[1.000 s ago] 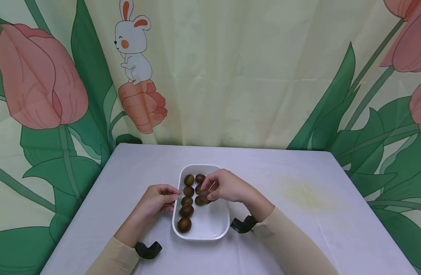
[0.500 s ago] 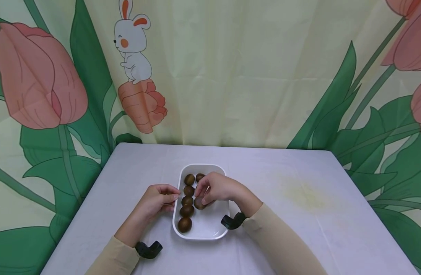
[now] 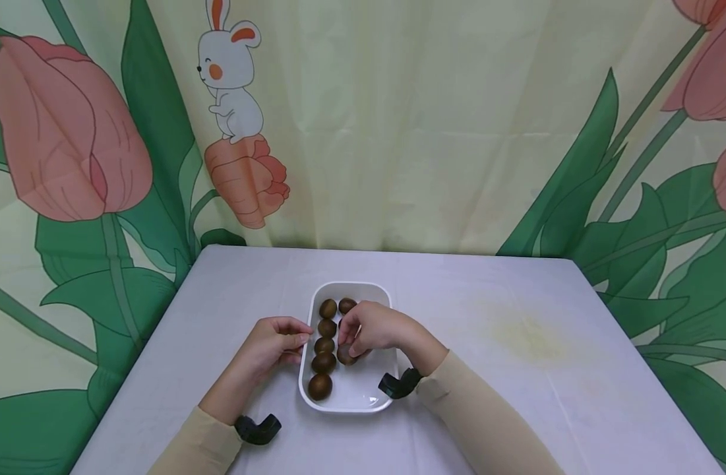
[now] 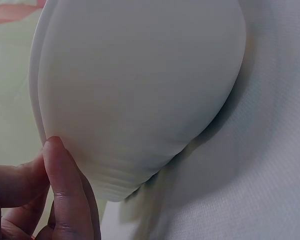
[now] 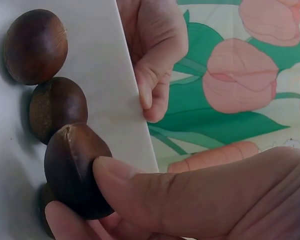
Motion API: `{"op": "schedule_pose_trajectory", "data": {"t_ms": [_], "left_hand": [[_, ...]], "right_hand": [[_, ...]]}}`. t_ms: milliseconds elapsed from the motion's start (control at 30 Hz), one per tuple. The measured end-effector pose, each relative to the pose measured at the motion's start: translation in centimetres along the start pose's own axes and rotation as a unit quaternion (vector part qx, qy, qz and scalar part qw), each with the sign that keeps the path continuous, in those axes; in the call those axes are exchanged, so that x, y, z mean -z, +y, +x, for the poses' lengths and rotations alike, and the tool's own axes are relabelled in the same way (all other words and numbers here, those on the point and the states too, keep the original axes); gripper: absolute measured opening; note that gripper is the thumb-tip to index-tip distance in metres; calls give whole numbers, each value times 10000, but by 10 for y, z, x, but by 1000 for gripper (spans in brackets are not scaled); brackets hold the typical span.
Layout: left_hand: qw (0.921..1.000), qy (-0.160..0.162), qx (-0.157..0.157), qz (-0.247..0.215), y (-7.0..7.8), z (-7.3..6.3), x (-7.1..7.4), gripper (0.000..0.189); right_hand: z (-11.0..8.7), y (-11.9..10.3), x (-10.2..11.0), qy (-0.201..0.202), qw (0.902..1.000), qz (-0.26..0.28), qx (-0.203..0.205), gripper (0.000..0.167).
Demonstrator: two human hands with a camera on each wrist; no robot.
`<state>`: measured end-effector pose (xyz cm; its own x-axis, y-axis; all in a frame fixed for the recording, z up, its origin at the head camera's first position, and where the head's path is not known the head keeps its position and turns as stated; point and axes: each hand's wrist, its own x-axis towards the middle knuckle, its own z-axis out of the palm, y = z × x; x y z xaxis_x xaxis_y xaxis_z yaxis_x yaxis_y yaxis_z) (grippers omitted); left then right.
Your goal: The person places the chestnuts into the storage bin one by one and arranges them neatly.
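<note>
A white tray (image 3: 365, 386) on the table holds several brown chestnuts. One column of chestnuts (image 3: 324, 362) runs along its left side. My left hand (image 3: 272, 344) pinches the tray's left rim between thumb and fingers; the left wrist view shows fingertips (image 4: 54, 145) against the tray's outer wall (image 4: 140, 95). Inside the tray, my right hand (image 3: 379, 328) holds a chestnut (image 5: 76, 167) between thumb and fingers, beside the left column. Beyond that hand a chestnut (image 3: 347, 305) begins a second column, whose middle is mostly hidden by my fingers.
A white cloth covers the table (image 3: 487, 396), with a faint yellowish stain (image 3: 525, 336) on the right. Behind its far edge hangs a curtain (image 3: 398, 132) printed with tulips, leaves and a rabbit. Black wrist mounts (image 3: 258, 430) sit on both wrists.
My right hand has shifted left and slightly toward me with the chestnut, coming in beside the left column. During the last half second it has hardly moved. My left hand stays at the rim.
</note>
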<state>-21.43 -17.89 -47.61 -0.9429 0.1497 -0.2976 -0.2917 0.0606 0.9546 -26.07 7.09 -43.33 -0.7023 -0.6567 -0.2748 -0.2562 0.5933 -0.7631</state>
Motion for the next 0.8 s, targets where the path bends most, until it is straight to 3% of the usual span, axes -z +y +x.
{"op": "schedule_pose_trajectory", "data": {"t_ms": [400,800], "left_hand": [[10000,-1,38,-1,1,0,-2,23],[10000,9,47,-57,1,0,0,23]], "right_hand": [[7,-2,-1,-95,9999,-77,-108,22],[6,-4,-5,-53,9977,-632,-254,24]]}}
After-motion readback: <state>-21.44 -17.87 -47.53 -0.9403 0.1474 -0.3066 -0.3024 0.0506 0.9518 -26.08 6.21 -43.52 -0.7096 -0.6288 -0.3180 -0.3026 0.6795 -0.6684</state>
